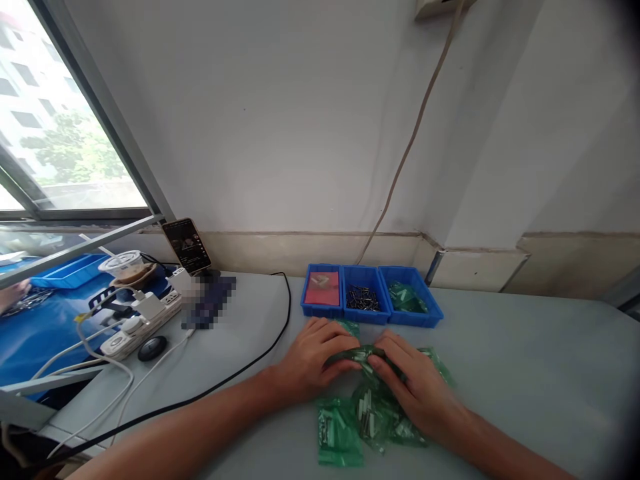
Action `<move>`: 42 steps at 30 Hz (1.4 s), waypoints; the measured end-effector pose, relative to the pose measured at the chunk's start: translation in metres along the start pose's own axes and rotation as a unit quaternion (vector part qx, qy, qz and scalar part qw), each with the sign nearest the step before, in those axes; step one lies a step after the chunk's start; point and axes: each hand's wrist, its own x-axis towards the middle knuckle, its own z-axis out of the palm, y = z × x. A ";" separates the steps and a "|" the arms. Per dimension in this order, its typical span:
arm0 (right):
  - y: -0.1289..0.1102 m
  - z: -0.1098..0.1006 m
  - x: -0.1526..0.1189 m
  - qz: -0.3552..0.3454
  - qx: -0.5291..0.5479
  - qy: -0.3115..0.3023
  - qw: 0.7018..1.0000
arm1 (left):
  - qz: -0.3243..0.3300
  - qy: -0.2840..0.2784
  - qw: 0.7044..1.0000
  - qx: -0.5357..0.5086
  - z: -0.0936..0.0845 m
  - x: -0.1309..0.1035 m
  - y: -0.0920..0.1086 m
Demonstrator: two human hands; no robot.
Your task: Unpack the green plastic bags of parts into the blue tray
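Between my two hands is a green plastic bag (366, 353), its upper edge bunched into a dark green strip. My left hand (320, 353) is closed on the left end of that edge, thumb below and fingers above. Closed on the right end is my right hand (417, 383), thumb toward me. Under and around the hands lie several more green bags with pale, rod-like pieces inside, one of them a flat green packet (340, 433) nearest me. How far the held bag is open cannot be made out.
Behind the hands stand three joined blue bins: one with a red card (323, 288), one with small dark screws (363, 299), one with green bags (407, 298). To the left are a black cable (250, 365), a power strip (143, 327), a black mouse-like object (153, 348) and a propped phone (187, 245).
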 end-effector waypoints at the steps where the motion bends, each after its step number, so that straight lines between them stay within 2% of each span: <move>1: 0.000 0.000 0.000 0.003 0.004 -0.002 1.000 | -0.001 0.002 1.000 0.003 0.000 0.000 0.000; 6: 0.003 -0.003 -0.003 0.003 0.033 -0.018 0.999 | -0.001 0.011 1.000 0.008 -0.002 0.000 0.001; 12: 0.003 -0.001 -0.003 0.008 0.013 -0.034 0.999 | -0.021 0.003 1.000 0.008 0.000 0.000 -0.002; 24: 0.004 0.001 -0.002 0.003 -0.012 -0.008 1.000 | -0.035 -0.004 0.999 -0.028 -0.001 0.000 0.000; 31: 0.006 0.002 -0.002 0.012 -0.015 0.004 1.000 | -0.003 -0.001 1.000 -0.027 0.002 -0.001 -0.003; 38: 0.002 0.000 -0.002 0.013 -0.005 -0.034 0.999 | -0.005 0.022 1.000 -0.005 0.003 -0.001 -0.002; 42: 0.002 0.000 -0.002 0.009 -0.007 -0.036 0.999 | -0.012 0.022 1.000 0.009 0.003 0.000 -0.002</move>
